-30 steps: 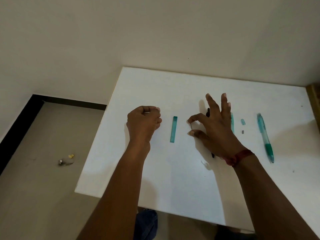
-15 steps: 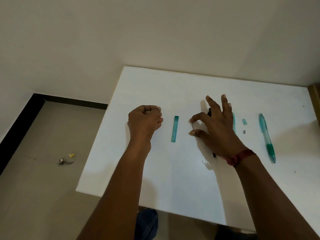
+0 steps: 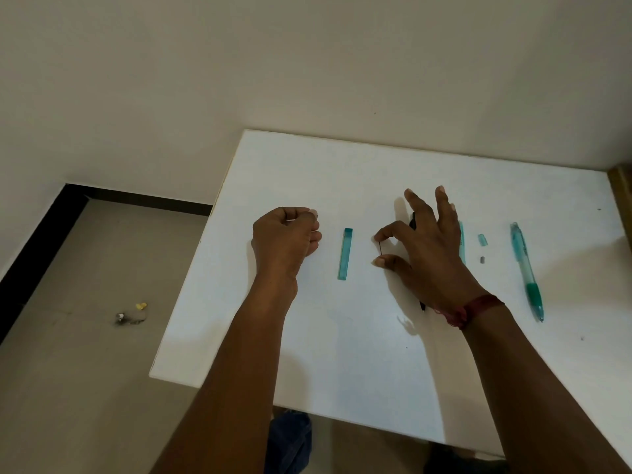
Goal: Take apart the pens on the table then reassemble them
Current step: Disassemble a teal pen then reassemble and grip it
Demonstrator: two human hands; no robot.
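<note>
Two hands over the desk (image 3: 307,159). Left hand (image 3: 285,237): clenched, knuckles up, near the left edge. Can't tell if anything is inside the fist. Right hand (image 3: 431,254): mid-desk, thumb and index pinching a thin dark pin (image 3: 380,249) by its two ends, other fingers splayed toward the far edge. Red band (image 3: 478,307) on that wrist.

Parts on the desk, left to right:
- Teal tube (image 3: 344,253) lies between the hands, long axis running far edge to near edge, touching neither hand.
- Black pen (image 3: 413,220) lies under the right hand, mostly hidden. Only its ends show, one between the fingers and one by the wrist.
- Teal strip (image 3: 462,241) sits at the hand's right side, partly hidden.
- Small teal bit (image 3: 482,239), with a smaller grey bit (image 3: 482,259) on its near-edge side, the two apart.
- Teal pen (image 3: 525,268), in one piece, is closest to the right edge. Its tip points at the near edge, with the green grip at that end. It is well apart from the hand.

Off the desk: scraps (image 3: 131,316) on the floor past the left edge, blue cloth (image 3: 290,439) below the near edge.
</note>
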